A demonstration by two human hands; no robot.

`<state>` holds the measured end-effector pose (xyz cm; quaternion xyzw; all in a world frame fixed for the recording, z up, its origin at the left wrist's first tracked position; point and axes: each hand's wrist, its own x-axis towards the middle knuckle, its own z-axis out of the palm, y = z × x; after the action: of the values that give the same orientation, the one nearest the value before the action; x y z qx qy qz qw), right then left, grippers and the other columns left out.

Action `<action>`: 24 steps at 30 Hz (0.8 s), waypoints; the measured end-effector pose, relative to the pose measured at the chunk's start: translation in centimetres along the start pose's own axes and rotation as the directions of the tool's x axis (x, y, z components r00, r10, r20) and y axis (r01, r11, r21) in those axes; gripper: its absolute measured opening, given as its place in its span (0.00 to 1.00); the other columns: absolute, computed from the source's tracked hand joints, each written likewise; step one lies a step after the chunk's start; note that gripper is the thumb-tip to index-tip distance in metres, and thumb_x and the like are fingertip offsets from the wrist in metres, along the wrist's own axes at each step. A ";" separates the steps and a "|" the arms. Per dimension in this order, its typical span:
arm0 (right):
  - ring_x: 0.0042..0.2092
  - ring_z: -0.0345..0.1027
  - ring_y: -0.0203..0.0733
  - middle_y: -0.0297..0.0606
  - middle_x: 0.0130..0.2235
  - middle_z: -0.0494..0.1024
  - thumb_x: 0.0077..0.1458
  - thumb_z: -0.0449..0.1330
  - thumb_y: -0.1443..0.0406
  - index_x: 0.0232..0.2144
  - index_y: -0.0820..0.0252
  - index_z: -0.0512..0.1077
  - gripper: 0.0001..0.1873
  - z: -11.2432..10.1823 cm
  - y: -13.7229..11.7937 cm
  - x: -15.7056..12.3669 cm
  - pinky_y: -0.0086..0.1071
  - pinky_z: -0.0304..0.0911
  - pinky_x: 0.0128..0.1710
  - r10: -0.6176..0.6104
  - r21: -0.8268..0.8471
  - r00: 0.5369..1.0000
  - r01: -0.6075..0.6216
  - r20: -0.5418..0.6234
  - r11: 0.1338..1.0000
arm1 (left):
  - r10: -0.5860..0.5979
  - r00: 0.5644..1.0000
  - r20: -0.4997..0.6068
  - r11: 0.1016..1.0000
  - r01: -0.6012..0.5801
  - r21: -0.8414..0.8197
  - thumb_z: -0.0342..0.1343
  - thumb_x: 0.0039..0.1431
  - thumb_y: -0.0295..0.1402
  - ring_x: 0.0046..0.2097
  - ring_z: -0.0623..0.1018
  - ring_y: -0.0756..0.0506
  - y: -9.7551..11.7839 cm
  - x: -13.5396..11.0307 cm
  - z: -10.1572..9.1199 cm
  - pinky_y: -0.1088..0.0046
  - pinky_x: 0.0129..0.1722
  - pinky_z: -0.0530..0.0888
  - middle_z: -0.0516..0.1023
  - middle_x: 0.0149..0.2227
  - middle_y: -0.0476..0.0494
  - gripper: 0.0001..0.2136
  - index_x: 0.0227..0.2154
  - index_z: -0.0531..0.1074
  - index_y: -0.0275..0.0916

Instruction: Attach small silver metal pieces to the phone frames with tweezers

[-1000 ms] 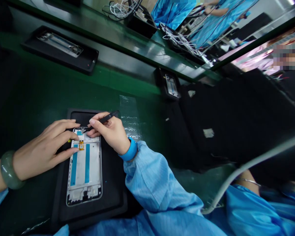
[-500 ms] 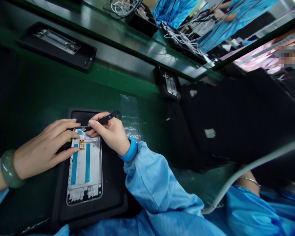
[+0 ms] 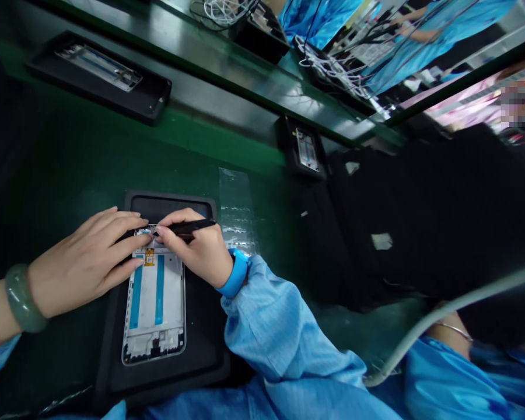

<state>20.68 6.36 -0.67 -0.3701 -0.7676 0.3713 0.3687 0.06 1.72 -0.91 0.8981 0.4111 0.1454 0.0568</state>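
Observation:
A silver phone frame [image 3: 170,303] with blue strips and a small orange flex cable [image 3: 149,257] lies in a black tray [image 3: 205,350]. My left hand [image 3: 81,256] rests flat at the frame's upper left edge, fingers spread and fingertips on its top part. From the right, my right hand [image 3: 201,248] grips a black pen-like tool [image 3: 188,226] between thumb and fingers. The tool's tip is at the top of the frame, close to my left fingertips; my fingers partly hide that spot.
Another phone frame sits in a black tray [image 3: 153,111] at the back left, and a third in a smaller tray [image 3: 289,157] farther right. A clear plastic strip [image 3: 236,198] lies beside my tray. Black cloth [image 3: 441,216] and a grey hose [image 3: 455,303] occupy the right, by another person's arm [image 3: 452,335].
The black tool has tilted flatter, its rear end lower, and my right hand has turned with it. My left fingertips have shifted slightly on the frame. The whole view has moved a little.

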 end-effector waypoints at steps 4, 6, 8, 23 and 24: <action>0.37 0.73 0.36 0.37 0.35 0.76 0.55 0.59 0.65 0.34 0.59 0.70 0.04 0.0 0.0 -0.2 0.29 0.72 0.37 -0.039 -0.011 0.998 0.038 -0.058 0.999 | -0.001 1.000 -0.007 1.000 0.001 0.024 0.46 0.62 0.34 0.58 0.64 0.39 0.3 0.1 0.0 0.51 0.59 0.62 0.67 0.53 0.37 0.16 0.52 0.66 0.37; 0.36 0.74 0.36 0.36 0.35 0.75 0.54 0.60 0.63 0.35 0.59 0.70 0.06 -0.2 0.3 0.1 0.30 0.72 0.35 0.070 0.108 0.991 -0.058 -0.111 0.992 | -0.009 1.000 -0.014 1.000 0.009 0.029 0.46 0.63 0.34 0.58 0.64 0.39 0.5 0.2 0.1 0.51 0.59 0.62 0.67 0.53 0.38 0.16 0.51 0.66 0.37; 0.35 0.74 0.36 0.35 0.35 0.75 0.53 0.61 0.60 0.35 0.58 0.69 0.09 -0.4 0.5 0.6 0.30 0.73 0.35 0.192 0.260 0.971 -0.150 -0.143 0.954 | -0.019 1.000 -0.020 0.999 0.020 0.028 0.45 0.63 0.34 0.57 0.65 0.39 0.5 0.3 0.2 0.50 0.59 0.62 0.67 0.53 0.38 0.16 0.51 0.66 0.38; 0.36 0.74 0.36 0.35 0.34 0.75 0.52 0.60 0.57 0.38 0.58 0.64 0.15 -0.2 1.3 2.0 0.33 0.72 0.38 0.340 0.404 0.938 -0.338 0.071 0.850 | -0.082 0.996 -0.023 0.997 0.082 -0.009 0.45 0.62 0.35 0.59 0.64 0.40 0.8 -0.2 0.7 0.52 0.62 0.58 0.67 0.55 0.37 0.19 0.55 0.63 0.38; 0.36 0.74 0.36 0.35 0.34 0.75 0.53 0.60 0.58 0.38 0.58 0.64 0.14 -0.2 1.4 1.9 0.33 0.72 0.38 0.326 0.382 0.943 -0.328 0.072 0.864 | -0.085 0.996 -0.024 0.996 0.084 -0.015 0.45 0.62 0.35 0.59 0.64 0.40 0.8 -0.2 0.7 0.52 0.62 0.58 0.66 0.55 0.37 0.19 0.55 0.63 0.38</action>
<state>20.38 8.67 -1.22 -0.4132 -0.6057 0.5741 0.3644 0.74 1.05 -1.43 0.8776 0.4485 0.1568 0.0638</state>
